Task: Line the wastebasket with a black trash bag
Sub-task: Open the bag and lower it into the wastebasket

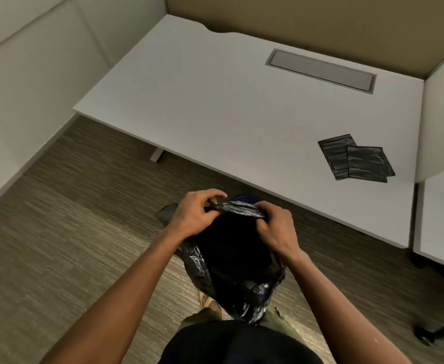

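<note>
A black trash bag (231, 261) hangs unfolded in front of me above the carpet. My left hand (194, 214) and my right hand (276, 227) both pinch its top edge, close together, with the crumpled rim stretched between the fingers. Just behind the bag's top, a small blue curved rim (243, 198) shows; it may be the wastebasket, and the bag and hands hide the rest of it.
A white desk (241, 106) stands ahead with two folded black bags (354, 160) near its right front corner and a grey cable hatch (320, 69). Partition walls enclose the left and back. A dark chair base (436, 332) lies on the floor at the right.
</note>
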`<state>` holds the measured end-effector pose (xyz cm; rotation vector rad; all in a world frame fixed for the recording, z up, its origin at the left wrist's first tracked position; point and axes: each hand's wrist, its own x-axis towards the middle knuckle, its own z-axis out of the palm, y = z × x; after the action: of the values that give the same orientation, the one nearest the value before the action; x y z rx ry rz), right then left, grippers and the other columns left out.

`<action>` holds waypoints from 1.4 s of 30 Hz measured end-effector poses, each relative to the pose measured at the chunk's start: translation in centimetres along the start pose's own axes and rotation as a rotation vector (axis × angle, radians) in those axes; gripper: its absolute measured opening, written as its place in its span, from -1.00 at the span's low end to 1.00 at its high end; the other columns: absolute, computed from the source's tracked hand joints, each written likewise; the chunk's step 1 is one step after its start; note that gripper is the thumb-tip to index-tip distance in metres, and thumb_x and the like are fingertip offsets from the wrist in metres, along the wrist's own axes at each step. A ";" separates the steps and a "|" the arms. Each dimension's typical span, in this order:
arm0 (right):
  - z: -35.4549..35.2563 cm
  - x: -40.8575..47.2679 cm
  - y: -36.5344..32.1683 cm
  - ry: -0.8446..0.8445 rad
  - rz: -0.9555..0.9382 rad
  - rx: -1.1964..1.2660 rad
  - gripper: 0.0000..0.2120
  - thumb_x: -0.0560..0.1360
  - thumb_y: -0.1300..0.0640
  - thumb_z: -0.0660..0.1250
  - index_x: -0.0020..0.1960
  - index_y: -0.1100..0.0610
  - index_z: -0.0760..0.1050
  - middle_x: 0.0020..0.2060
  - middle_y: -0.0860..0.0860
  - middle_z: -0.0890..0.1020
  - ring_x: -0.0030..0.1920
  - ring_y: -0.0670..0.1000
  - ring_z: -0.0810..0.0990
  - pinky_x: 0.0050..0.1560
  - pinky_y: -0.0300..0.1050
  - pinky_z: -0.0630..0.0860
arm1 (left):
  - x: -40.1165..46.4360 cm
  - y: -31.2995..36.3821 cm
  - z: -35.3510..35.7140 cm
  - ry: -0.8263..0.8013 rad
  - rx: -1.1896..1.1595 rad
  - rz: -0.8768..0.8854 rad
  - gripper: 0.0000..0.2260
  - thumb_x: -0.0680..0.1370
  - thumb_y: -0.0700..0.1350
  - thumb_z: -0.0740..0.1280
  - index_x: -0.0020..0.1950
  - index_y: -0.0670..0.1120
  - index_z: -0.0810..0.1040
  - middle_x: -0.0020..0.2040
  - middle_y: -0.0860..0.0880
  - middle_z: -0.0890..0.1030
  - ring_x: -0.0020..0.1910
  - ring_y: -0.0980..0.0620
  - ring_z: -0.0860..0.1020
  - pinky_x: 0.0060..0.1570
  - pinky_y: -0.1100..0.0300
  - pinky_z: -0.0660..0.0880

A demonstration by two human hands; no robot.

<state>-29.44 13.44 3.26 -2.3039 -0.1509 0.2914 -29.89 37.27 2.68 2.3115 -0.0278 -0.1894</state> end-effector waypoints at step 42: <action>3.1 9.0 12.3 0.063 0.198 -0.050 -0.50 0.68 -0.16 0.14 -0.27 0.14 0.50 -0.43 0.10 0.57 -0.39 0.10 0.52 -0.33 0.05 0.41 | 5.6 -12.2 9.3 0.066 -0.135 -0.589 -0.37 0.40 -0.32 0.55 0.35 0.08 0.40 0.35 -0.05 0.45 0.16 0.04 0.57 0.01 0.29 0.55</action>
<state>-21.37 9.07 -9.24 -2.3782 0.1036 0.3180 -26.22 38.38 -13.20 2.1318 0.6824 -0.3966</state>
